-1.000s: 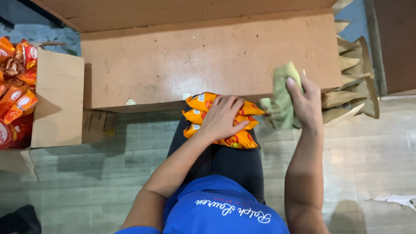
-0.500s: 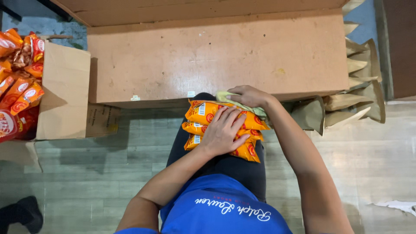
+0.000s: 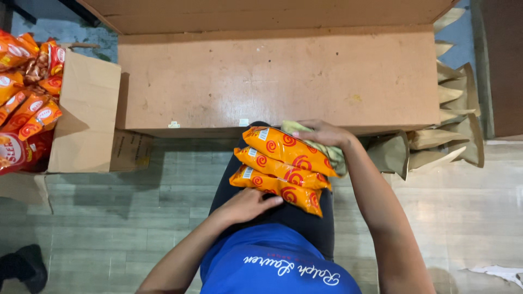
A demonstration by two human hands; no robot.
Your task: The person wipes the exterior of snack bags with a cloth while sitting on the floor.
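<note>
Three orange snack packets (image 3: 283,163) with red swirls lie stacked across my lap. My left hand (image 3: 248,204) rests on my thigh at their near edge, fingertips tucked under the lowest packet. My right hand (image 3: 321,133) is at the far edge of the stack and grips a pale olive paper bag (image 3: 336,157). The bag lies against the packets, mostly hidden behind them and under my hand.
A large open cardboard box (image 3: 272,76) stands right in front of my knees. To the left is a second carton (image 3: 87,109) full of orange snack packets (image 3: 27,103). Brown paper bags (image 3: 452,120) are stacked at the right. A dark shoe (image 3: 22,267) shows at bottom left.
My right hand brought the paper bag from the right in to the far edge of the packets. My left hand slid off the top of the stack to its near edge.
</note>
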